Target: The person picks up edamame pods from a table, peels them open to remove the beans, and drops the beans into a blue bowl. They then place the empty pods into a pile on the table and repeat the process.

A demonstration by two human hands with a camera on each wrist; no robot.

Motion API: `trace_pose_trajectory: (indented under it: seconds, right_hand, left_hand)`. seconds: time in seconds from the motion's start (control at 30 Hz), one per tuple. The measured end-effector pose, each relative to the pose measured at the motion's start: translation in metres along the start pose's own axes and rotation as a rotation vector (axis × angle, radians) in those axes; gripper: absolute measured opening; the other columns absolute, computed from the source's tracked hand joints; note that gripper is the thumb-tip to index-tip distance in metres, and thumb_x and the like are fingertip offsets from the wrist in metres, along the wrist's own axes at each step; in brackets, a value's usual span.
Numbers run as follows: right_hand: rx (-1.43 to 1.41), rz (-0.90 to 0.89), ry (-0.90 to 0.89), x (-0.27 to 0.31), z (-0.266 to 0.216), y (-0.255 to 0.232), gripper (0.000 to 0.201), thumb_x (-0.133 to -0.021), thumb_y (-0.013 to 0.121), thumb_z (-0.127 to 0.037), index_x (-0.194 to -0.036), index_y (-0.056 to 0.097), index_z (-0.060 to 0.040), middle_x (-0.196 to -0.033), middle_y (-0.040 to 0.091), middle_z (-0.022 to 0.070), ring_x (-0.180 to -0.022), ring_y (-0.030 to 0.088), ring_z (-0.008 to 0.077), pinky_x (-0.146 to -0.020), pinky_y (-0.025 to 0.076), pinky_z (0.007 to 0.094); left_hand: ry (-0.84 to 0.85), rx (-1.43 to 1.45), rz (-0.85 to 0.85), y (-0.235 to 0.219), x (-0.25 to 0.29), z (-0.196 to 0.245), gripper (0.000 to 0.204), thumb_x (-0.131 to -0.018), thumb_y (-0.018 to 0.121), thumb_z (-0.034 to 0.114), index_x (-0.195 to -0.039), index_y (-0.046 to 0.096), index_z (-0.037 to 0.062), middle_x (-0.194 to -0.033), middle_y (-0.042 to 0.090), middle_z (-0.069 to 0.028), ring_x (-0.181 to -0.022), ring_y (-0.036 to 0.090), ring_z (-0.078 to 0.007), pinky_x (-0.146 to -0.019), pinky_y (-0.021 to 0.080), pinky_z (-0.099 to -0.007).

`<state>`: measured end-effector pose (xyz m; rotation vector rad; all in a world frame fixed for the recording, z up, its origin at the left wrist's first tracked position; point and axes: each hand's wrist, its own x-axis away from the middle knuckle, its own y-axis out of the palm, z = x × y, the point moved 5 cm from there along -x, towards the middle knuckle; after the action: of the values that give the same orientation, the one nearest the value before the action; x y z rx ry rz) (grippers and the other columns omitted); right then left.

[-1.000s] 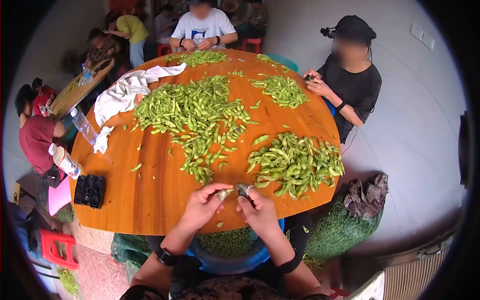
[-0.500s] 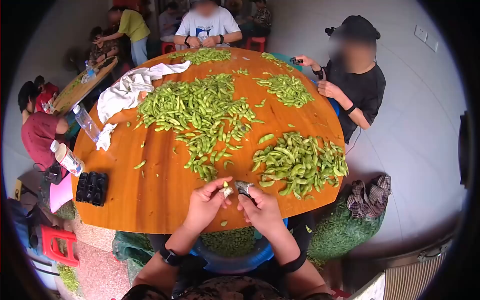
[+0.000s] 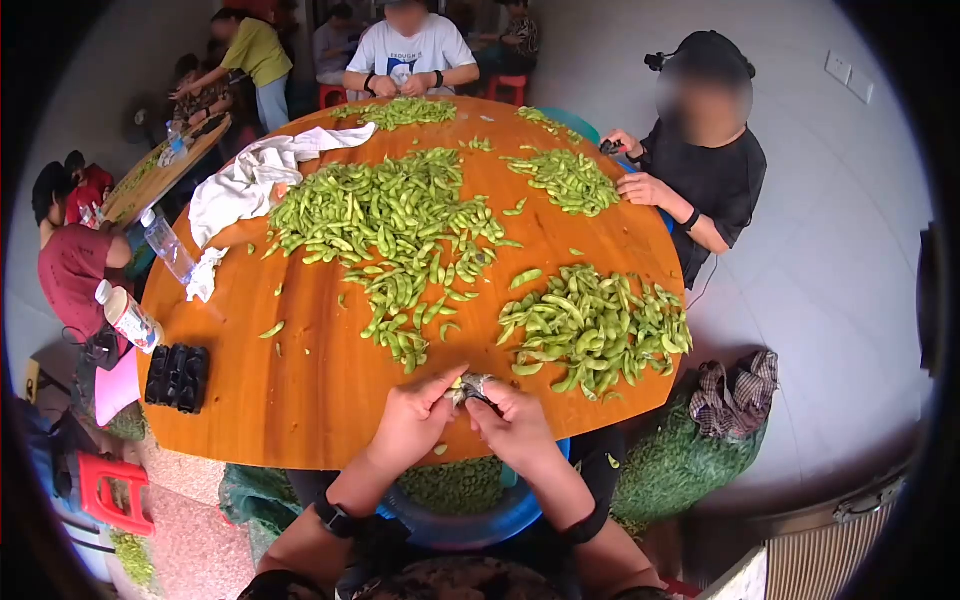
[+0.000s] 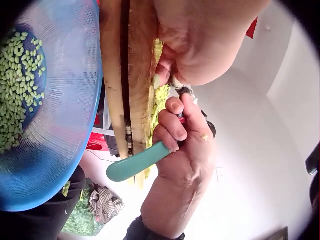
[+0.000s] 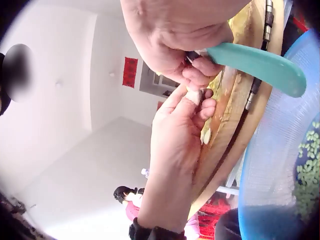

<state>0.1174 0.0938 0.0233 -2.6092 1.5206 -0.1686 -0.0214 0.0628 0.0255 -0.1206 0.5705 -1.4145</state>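
Just over the near table edge, my left hand point(image 3: 412, 415) pinches a small green soybean pod point(image 3: 457, 383) between thumb and fingers; a whitish wrap covers the thumb. My right hand point(image 3: 518, 425) meets it from the other side, its thumb wrapped in something grey. Curled fingers of that hand grip a tool with a curved teal handle point(image 4: 137, 162), which sticks out below the palm; its working end is hidden between the hands. Under the hands sits a blue mesh basket point(image 4: 75, 75) of shelled green beans point(image 4: 20, 85).
Large heaps of pods point(image 3: 385, 210) and a nearer pile point(image 3: 600, 325) lie on the round wooden table point(image 3: 240, 400). A white cloth point(image 3: 245, 190), bottles point(image 3: 130, 315) and a black case point(image 3: 177, 378) stand left. Other people sit around. A full green sack point(image 3: 690, 460) leans at right.
My two hands were apart, and the left one held up the pod; now their fingertips have come together over it. The person at right has moved the black tool in one hand.
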Motion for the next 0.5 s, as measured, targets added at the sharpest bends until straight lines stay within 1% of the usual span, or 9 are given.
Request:
trace_pose_trajectory:
  seconds: [0.03,0.07,0.13,0.2,0.27,0.3,0.37,0.43,0.5]
  right_hand:
    - [0.013,0.059,-0.118,-0.001,-0.001,0.001,0.011,-0.093,0.053,-0.008,-0.1,0.061,-0.0032,-0.077,0.061,0.0038,-0.064,0.052,0.0038,-0.057,0.044,0.0226]
    - [0.014,0.06,-0.118,-0.002,0.001,0.002,0.011,-0.093,0.053,-0.008,-0.1,0.061,-0.0032,-0.077,0.061,0.0038,-0.064,0.052,0.0038,-0.057,0.044,0.0226]
    - [-0.093,0.079,-0.055,-0.004,0.005,0.003,0.012,-0.093,0.052,-0.006,-0.1,0.062,-0.0051,-0.077,0.059,0.0016,-0.069,0.049,0.0033,-0.06,0.042,0.0221]
    - [-0.193,0.042,0.014,-0.005,0.008,0.002,0.012,-0.093,0.052,-0.006,-0.1,0.063,-0.0056,-0.075,0.057,-0.0001,-0.066,0.048,0.0033,-0.058,0.041,0.0213]
    - [-0.295,0.01,0.084,-0.005,0.007,0.0,0.013,-0.093,0.052,-0.007,-0.1,0.063,-0.0061,-0.074,0.055,-0.0019,-0.064,0.047,0.0033,-0.056,0.04,0.0205]
    - [-0.352,-0.009,0.142,-0.004,0.005,-0.001,0.013,-0.094,0.053,-0.007,-0.101,0.064,-0.0062,-0.072,0.054,-0.0033,-0.062,0.046,0.0031,-0.054,0.038,0.0198]
    - [-0.408,-0.028,0.201,-0.005,0.004,-0.006,0.014,-0.094,0.053,-0.008,-0.101,0.064,-0.0062,-0.071,0.053,-0.0047,-0.059,0.045,0.0028,-0.051,0.037,0.0191]
    - [-0.493,-0.096,0.294,-0.005,0.006,-0.008,0.015,-0.094,0.055,-0.009,-0.104,0.065,-0.0056,-0.069,0.053,-0.0048,-0.057,0.044,0.0019,-0.049,0.036,0.0186]
    - [-0.436,-0.049,0.248,-0.005,0.005,-0.003,0.015,-0.093,0.055,-0.009,-0.104,0.066,-0.0065,-0.069,0.052,-0.005,-0.056,0.043,0.0015,-0.049,0.035,0.0185]
  left_hand:
    - [-0.039,0.057,-0.001,0.0,0.001,-0.002,0.046,-0.085,0.048,-0.01,-0.126,0.06,0.0074,-0.083,0.067,-0.0061,-0.067,0.064,-0.0099,-0.066,0.054,-0.0247]
    - [-0.078,0.114,-0.003,0.001,0.002,-0.004,0.046,-0.085,0.048,-0.01,-0.126,0.06,0.0071,-0.083,0.067,-0.0065,-0.067,0.064,-0.0098,-0.066,0.054,-0.0245]
    - [-0.066,0.123,-0.018,0.0,0.001,-0.005,0.045,-0.086,0.048,-0.009,-0.127,0.059,0.0064,-0.084,0.067,-0.0064,-0.068,0.064,-0.0098,-0.066,0.054,-0.0242]
    - [-0.055,0.129,-0.032,0.0,0.001,-0.01,0.043,-0.088,0.048,-0.009,-0.127,0.059,0.0057,-0.085,0.067,-0.0063,-0.069,0.064,-0.0099,-0.067,0.054,-0.0238]
    - [-0.129,0.354,-0.091,0.004,0.001,-0.022,0.04,-0.092,0.046,-0.006,-0.129,0.056,0.004,-0.09,0.067,-0.0064,-0.073,0.064,-0.0106,-0.069,0.054,-0.0243]
    - [-0.129,0.356,-0.092,0.003,0.0,-0.02,0.04,-0.092,0.046,-0.006,-0.129,0.056,0.004,-0.09,0.067,-0.0064,-0.073,0.064,-0.0106,-0.069,0.054,-0.0243]
    - [-0.273,0.644,-0.131,0.002,-0.001,-0.016,0.036,-0.095,0.045,-0.002,-0.13,0.054,0.0022,-0.093,0.066,-0.0058,-0.073,0.063,-0.0105,-0.068,0.054,-0.0242]
    - [-0.289,0.706,-0.153,-0.001,-0.005,-0.01,0.034,-0.096,0.044,0.0,-0.129,0.054,0.0017,-0.094,0.066,-0.0055,-0.072,0.063,-0.0102,-0.066,0.053,-0.0239]
    - [-0.304,0.769,-0.169,-0.002,-0.004,-0.009,0.033,-0.096,0.044,0.001,-0.128,0.054,0.0011,-0.094,0.066,-0.0051,-0.071,0.062,-0.0099,-0.064,0.053,-0.0236]
